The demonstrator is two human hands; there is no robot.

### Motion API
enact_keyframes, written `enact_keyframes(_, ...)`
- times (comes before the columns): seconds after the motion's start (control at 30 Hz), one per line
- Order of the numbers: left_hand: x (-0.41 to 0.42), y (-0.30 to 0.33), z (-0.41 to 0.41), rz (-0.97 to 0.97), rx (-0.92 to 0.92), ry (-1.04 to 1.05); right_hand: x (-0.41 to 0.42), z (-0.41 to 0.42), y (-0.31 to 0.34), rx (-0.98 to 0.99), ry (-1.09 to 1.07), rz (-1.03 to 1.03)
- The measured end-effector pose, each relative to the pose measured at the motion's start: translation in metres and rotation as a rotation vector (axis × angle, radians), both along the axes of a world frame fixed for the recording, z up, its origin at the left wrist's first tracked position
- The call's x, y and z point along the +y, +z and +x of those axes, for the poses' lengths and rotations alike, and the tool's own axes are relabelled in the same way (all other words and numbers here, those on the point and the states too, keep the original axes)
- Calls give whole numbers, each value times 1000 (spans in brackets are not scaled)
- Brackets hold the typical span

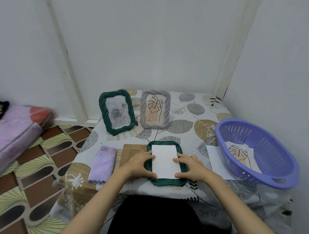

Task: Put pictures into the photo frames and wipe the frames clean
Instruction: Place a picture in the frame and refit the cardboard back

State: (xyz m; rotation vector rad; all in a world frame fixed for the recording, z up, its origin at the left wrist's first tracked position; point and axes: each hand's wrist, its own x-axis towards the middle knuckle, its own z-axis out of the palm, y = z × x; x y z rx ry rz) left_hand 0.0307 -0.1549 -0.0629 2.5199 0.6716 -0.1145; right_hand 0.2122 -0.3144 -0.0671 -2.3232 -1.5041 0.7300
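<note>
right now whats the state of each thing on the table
flat green frame: face down, white sheet inside
left hand: pressing sheet
right hand: pressing sheet
green frame with rose: upright, filled
grey frame: upright, filled
purple cloth: folded
basket: tilted, holds prints

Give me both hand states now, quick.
Left hand: open, fingers pressing the white picture into the green frame.
Right hand: open, fingers pressing the same picture.

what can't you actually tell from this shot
Head view only:
- Printed face of the white picture sheet: turned down in the flat dark green ribbed frame.
- Brown backing board: left hand covers part.
- Papers in the purple plastic basket: its wall hides their edges.
</note>
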Motion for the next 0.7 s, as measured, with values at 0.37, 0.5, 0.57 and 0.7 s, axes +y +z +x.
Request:
enact_keyframes(0.37,-8,-36,-20,166,-359,682,0,-4,1,-65,6,-17)
enact_keyframes(0.5,-15,-34,-18,178,-428,733,-1,-4,1,-54,3,-25)
enact_keyframes(0.57,-16,-28,-18,203,-481,743,-1,-4,1,-55,5,-32)
enact_keyframes(0.7,-13,-18,-23,266,-620,754,0,-5,3,-53,8,-44)
